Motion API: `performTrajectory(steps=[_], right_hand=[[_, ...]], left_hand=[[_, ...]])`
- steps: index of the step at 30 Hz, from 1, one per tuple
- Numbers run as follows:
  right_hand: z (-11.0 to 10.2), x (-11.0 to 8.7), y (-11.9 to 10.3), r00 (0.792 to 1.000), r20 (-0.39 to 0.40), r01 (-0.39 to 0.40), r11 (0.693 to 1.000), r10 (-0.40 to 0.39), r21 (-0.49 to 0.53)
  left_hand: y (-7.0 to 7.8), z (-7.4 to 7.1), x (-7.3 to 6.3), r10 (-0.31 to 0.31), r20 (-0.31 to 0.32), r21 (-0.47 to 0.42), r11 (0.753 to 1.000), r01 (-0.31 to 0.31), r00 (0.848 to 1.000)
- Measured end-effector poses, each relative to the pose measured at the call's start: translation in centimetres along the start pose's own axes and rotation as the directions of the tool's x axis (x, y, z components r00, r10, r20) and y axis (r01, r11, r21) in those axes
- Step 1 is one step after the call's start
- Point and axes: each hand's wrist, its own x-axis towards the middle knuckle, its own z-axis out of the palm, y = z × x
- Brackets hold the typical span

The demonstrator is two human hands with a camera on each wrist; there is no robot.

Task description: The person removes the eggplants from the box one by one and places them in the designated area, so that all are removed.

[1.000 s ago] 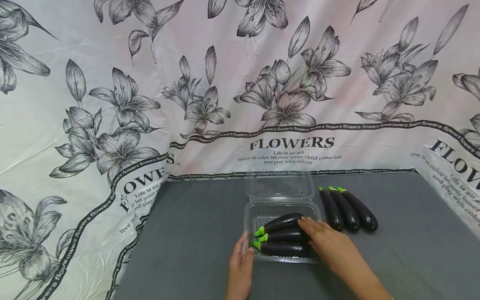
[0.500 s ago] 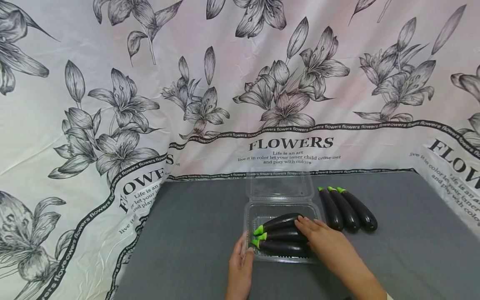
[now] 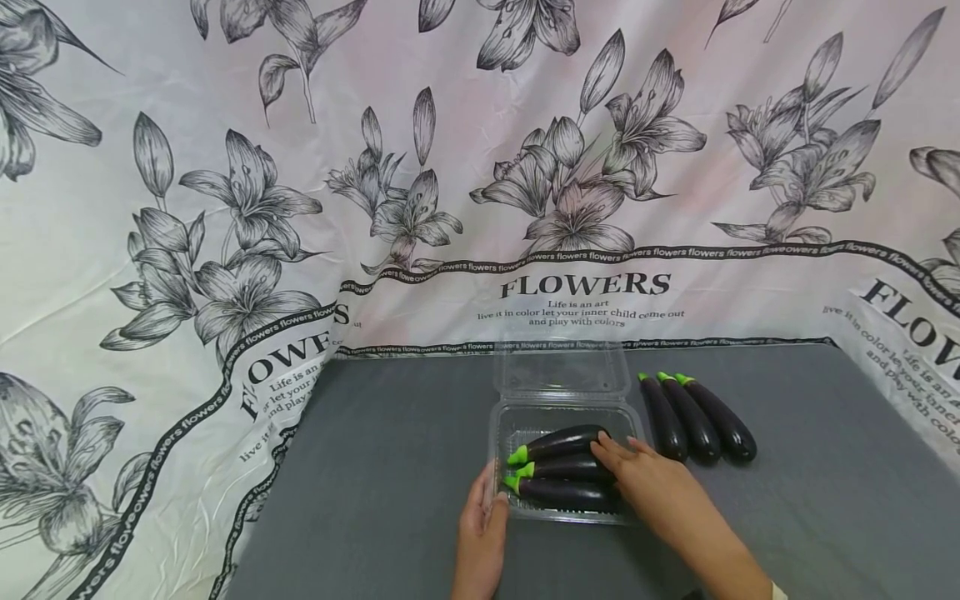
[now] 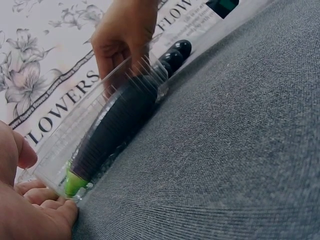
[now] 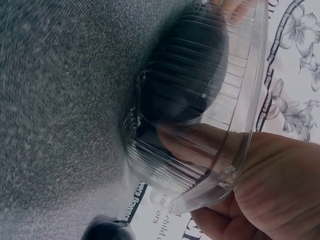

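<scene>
A clear plastic clamshell container (image 3: 564, 518) sits on the grey cloth with its lid (image 3: 561, 373) folded back. Three eggplants with green stems lie side by side inside: a back one (image 3: 558, 442), a middle one (image 3: 566, 467) and a front one (image 3: 562, 493). My left hand (image 3: 482, 529) grips the container's left wall between thumb and fingers. From the right, my right hand (image 3: 660, 492) reaches over the rim, its fingers resting on the eggplants' rounded ends. In the right wrist view, the thumb (image 5: 200, 142) shows through the clear wall, right at an eggplant's end (image 5: 185, 65).
Three more eggplants (image 3: 697, 421) lie in a slanted row on the grey cloth (image 3: 390, 483), just right of the container. Behind and on both sides hangs a white curtain (image 3: 420, 312) printed with flowers and lettering.
The front eggplant has shifted slightly left in the container, and my right hand has moved a little left with it. My left hand keeps its hold on the container.
</scene>
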Motion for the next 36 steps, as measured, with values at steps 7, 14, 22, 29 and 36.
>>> performTrajectory(steps=[7, 14, 22, 29, 36], right_hand=[[-0.10, -0.02, 0.03, 1.000, -0.008, -0.014, 0.999, 0.014, 0.033], [-0.14, -0.09, 0.16, 0.999, -0.008, -0.034, 0.997, 0.034, 0.076], [-0.08, -0.49, 0.34, 0.992, -0.112, -0.046, 0.992, 0.059, 0.118], [-0.38, -0.62, 0.40, 0.984, -0.160, -0.061, 0.992, 0.078, 0.108], [-0.37, -0.92, 0.63, 0.978, -0.181, -0.081, 0.990, 0.101, 0.117]], left_hand=[[0.02, 0.06, 0.15, 0.004, -0.001, -0.012, 1.000, -0.004, 1.000], [-0.05, 0.09, 0.25, 0.019, 0.025, -0.039, 0.999, -0.018, 1.000], [0.09, 0.04, 0.11, 0.008, 0.026, -0.024, 1.000, -0.008, 1.000], [0.20, 0.01, 0.09, 0.005, 0.012, -0.026, 1.000, -0.005, 1.000], [0.03, 0.10, 0.00, 0.043, 0.006, -0.025, 0.999, -0.043, 0.999]])
